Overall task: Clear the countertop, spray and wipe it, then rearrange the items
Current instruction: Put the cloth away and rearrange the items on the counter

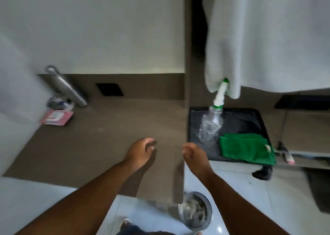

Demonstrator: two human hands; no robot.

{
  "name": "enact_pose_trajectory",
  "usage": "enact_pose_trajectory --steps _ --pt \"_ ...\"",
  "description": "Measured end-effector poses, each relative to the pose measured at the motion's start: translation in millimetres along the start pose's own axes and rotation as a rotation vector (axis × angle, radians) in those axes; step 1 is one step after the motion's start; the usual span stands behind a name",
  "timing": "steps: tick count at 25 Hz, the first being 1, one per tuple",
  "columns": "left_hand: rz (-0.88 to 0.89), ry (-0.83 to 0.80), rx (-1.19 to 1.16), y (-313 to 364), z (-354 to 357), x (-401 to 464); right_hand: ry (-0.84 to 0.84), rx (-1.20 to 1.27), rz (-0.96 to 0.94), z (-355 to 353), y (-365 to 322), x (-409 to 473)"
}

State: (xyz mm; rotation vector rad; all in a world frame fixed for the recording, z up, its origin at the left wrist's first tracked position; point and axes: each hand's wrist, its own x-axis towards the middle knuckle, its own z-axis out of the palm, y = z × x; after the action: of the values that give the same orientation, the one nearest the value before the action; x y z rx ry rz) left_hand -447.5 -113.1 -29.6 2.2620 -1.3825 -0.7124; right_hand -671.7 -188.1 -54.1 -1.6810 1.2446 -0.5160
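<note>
Two bare hands hover empty above a brown matte countertop: the left hand with fingers loosely curled and parted, the right hand drawn into a loose fist at the counter's right edge. Just right of that hand, one black plastic tray carries one clear plastic spray bottle with a white-and-green nozzle, leaning to the far side, and one folded green cloth at the tray's near right corner. A pale towel hangs above, touching the nozzle. At the far left of the counter stand one tilted silver metal flask, one pink-and-white packet whose print is too blurred to read, and a small blurred item between them. On the floor near the person, one round wire-mesh wastebasket holds crumpled paper.
</note>
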Motion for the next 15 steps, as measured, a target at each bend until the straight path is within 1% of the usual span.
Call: enact_pose_trajectory --steps 2,4,10,12,15 --pt "-0.058 0.08 0.056 -37 -53 -2 -0.076 0.06 -0.046 35 -41 12" --pt "-0.109 0.169 0.062 -79 -107 -2 -0.146 0.066 -0.118 73 -83 27" --pt "-0.219 0.378 -0.022 -204 -250 35 -0.277 0.002 -0.226 186 -208 98" --pt "-0.271 0.406 -0.028 -246 -290 59 -0.277 -0.023 -0.264 228 -256 128" --pt "-0.316 0.413 0.005 -307 -332 103 -0.186 -0.037 -0.315 290 -331 176"
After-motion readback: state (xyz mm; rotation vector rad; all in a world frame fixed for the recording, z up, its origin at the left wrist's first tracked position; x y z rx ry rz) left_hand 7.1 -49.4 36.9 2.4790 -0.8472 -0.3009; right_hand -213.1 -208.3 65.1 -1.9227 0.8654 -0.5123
